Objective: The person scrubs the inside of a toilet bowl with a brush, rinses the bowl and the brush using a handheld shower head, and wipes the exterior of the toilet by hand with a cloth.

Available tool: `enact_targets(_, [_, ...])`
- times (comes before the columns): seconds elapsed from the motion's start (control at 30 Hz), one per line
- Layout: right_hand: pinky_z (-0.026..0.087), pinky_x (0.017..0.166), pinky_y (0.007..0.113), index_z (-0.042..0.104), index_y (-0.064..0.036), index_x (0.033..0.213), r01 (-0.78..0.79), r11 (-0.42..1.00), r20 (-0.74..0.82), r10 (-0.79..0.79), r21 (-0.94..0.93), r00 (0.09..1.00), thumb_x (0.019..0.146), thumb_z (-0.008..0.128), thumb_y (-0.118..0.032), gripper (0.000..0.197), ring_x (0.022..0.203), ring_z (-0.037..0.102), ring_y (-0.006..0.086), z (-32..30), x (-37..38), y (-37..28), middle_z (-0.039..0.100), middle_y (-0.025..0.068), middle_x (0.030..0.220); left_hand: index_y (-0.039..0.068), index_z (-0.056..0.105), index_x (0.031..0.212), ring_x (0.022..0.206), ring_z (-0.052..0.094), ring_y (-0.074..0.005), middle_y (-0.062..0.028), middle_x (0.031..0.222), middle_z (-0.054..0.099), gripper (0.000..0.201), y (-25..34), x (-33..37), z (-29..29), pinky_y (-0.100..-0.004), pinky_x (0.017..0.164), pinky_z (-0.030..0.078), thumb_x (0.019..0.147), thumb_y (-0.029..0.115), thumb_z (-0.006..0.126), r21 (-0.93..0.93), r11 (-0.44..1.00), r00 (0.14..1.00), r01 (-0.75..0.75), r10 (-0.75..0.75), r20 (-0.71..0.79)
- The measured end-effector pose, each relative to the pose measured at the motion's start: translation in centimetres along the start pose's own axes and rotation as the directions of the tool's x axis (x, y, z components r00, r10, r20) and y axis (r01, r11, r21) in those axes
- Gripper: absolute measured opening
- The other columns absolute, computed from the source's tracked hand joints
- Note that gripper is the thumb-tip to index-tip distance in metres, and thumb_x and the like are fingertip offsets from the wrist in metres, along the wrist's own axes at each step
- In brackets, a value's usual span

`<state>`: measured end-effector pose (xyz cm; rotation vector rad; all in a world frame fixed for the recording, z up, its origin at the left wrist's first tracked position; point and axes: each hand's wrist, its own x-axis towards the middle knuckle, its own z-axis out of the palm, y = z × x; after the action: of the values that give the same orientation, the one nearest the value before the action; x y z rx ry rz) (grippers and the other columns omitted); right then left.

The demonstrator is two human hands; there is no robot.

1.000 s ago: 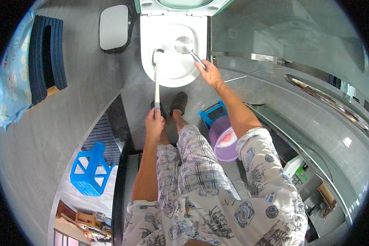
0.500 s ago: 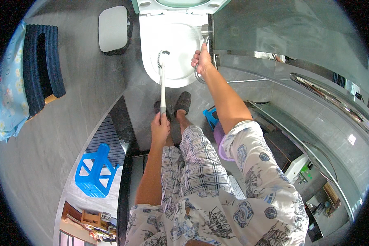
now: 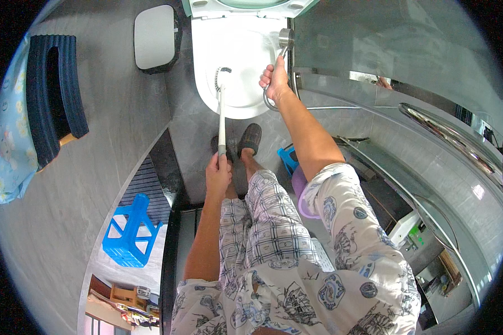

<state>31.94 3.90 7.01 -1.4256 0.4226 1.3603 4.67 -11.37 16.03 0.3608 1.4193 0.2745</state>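
My left hand (image 3: pixel 218 176) is closed round the grey grip of a long white toilet brush (image 3: pixel 222 118). The brush's dark bristles lie inside the front left of the white toilet bowl (image 3: pixel 204 92). In my right hand (image 3: pixel 276 81), over the bowl's right rim, is a handheld sprayer (image 3: pixel 285 38) with a silver head; my fingers wrap its handle. The sprayer's metal hose loops down below that hand. I cannot make out any water coming from it. The toilet's lid and seat (image 3: pixel 251 5) are raised at the top of the view.
A bin with a pale lid (image 3: pixel 155 38) stands left of the toilet. A blue plastic stool (image 3: pixel 129 237) is at the lower left. To the right are a purple bucket (image 3: pixel 299 181), a glass panel and a chrome bar (image 3: pixel 447 137). Dark slippers (image 3: pixel 250 138) are on my feet.
The sprayer head has shifted slightly right, tilting a little with my right hand. My left hand and the brush have hardly moved. The whole view has shifted slightly.
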Motion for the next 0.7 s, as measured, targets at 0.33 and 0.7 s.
enact_targets(0.33, [0.024,0.039,0.030,0.042,-0.0120,0.073,-0.005,0.929,0.105,0.047,-0.369,0.993,0.094,0.039,-0.058,0.051,0.039,0.026,0.0120,-0.4,-1.6,0.2,0.029,-0.0028,0.053,0.009,0.053,0.118,0.046,0.035,-0.0017,0.0070,0.062,0.041,0.026,-0.1,0.2,-0.3,-0.0195,0.039,0.027,0.099,0.027,0.047,0.017,1.000,1.000,0.017,-0.017,-0.006])
enact_targets(0.7, [0.025,0.035,0.029,0.042,-0.0120,0.064,-0.035,0.746,0.082,0.119,-0.666,0.989,0.093,0.045,-0.055,0.051,0.035,0.029,0.0116,-4.7,-3.3,1.1,0.036,-0.0013,0.053,0.009,0.054,0.113,0.045,0.035,-0.0023,0.0060,0.063,0.042,0.024,-0.4,0.2,-0.8,-0.0202,0.039,0.026,0.099,0.028,0.047,0.050,0.999,1.000,0.008,-0.008,-0.002])
